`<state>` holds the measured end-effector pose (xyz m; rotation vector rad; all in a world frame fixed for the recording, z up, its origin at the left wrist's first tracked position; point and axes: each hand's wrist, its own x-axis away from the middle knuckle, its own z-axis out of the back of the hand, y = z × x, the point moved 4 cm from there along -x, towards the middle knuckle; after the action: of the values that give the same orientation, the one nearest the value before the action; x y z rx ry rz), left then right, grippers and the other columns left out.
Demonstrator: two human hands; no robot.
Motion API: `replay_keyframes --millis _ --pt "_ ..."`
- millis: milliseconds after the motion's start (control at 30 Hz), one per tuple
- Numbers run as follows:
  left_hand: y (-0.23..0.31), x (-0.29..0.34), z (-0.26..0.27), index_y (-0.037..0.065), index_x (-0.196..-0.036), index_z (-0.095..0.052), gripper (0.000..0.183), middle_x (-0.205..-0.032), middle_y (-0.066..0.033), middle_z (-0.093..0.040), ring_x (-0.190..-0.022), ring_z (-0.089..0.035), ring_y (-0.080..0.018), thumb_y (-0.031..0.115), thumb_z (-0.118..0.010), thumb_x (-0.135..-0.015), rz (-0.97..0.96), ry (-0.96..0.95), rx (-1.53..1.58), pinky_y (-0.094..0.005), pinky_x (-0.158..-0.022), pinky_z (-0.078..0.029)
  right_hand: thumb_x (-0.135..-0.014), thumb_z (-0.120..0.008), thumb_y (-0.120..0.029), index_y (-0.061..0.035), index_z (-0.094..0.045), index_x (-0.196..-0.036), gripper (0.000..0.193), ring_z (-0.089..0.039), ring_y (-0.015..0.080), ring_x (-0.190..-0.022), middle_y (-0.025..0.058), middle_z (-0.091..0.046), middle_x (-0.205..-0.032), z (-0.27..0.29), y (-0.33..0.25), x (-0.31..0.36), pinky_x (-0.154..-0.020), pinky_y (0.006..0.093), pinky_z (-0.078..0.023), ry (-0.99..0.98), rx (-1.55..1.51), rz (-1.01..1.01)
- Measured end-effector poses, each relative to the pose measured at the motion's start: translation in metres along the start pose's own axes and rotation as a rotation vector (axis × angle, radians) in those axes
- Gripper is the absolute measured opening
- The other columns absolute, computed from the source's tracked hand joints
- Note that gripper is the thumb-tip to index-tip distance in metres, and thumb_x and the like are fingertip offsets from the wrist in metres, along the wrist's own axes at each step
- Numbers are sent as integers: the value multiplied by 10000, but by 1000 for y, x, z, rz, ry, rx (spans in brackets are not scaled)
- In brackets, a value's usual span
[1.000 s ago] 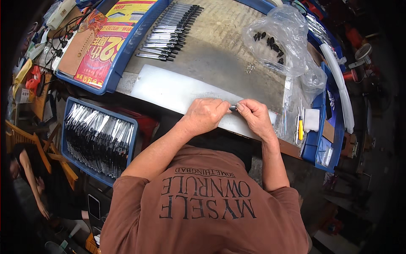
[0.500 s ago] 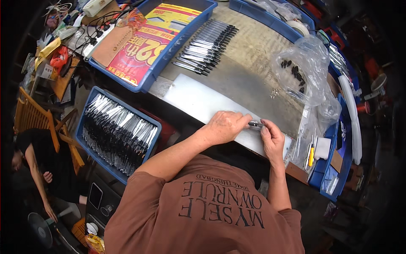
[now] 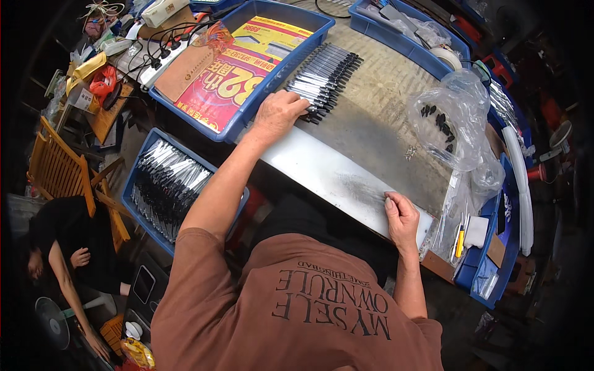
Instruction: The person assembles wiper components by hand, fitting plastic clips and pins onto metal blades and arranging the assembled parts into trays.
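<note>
A row of clear pens with black ends [image 3: 325, 80] lies side by side on the table. My left hand [image 3: 279, 116] reaches to the near end of this row, its fingers closed on a pen there; the hand hides most of that pen. My right hand [image 3: 403, 217] rests at the near edge of a white board [image 3: 334, 170], thumb and bent fingers close together. Whatever its fingertips hold, if anything, is too small to make out. Dark smudges mark the board beside it.
A blue tray with printed sheets [image 3: 232, 133] stands left of the pens. Below it, a blue crate [image 3: 170, 247] holds many pens. To the right lie a plastic bag with black parts [image 3: 461, 117], small metal pieces [image 3: 411, 151] and a yellow cutter [image 3: 460, 242]. Another person [image 3: 71, 260] sits at far left.
My left hand has left my right hand and moved up and left to the row of pens. The pen held between both hands is gone from the right hand, which stays near the board's edge.
</note>
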<state>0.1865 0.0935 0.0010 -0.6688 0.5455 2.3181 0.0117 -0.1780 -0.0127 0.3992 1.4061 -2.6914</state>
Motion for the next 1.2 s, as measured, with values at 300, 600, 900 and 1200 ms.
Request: replay_keyframes --millis 300,600,900,1200 --pt "-10 -5 -18 126 -834 -623 131 -766 -10 -564 -790 -540 -194 94 -583 -713 -111 51 -35 -326 -705 -412 -848 -579 -155 13 -620 -931 192 -578 187 -751 98 -631 -822 0 -3 1 -709 284 -441 -13 12 -8" --pt "-10 -5 -22 141 -875 -648 200 -806 15 -598 -836 -526 -177 67 -550 -718 -106 15 -90 -309 -757 -416 -843 -576 -146 11 -621 -913 177 -573 189 -731 99 -629 -801 0 -5 -1 -688 289 -438 -26 21 -29" --pt "27 -5 4 103 -745 -559 104 -723 -17 -530 -737 -517 -207 104 -624 -662 -106 224 32 -337 -653 -390 -834 -588 -119 23 -614 -902 159 -555 188 -662 108 -601 -755 -2 -5 0 -621 279 -437 1 59 21" --pt "60 20 3 69 -700 -550 75 -654 -50 -486 -666 -489 -230 67 -622 -679 -32 155 230 -342 -600 -396 -838 -579 -115 24 -609 -887 150 -548 196 -655 105 -584 -730 -3 -10 0 -616 278 -429 -5 126 30"
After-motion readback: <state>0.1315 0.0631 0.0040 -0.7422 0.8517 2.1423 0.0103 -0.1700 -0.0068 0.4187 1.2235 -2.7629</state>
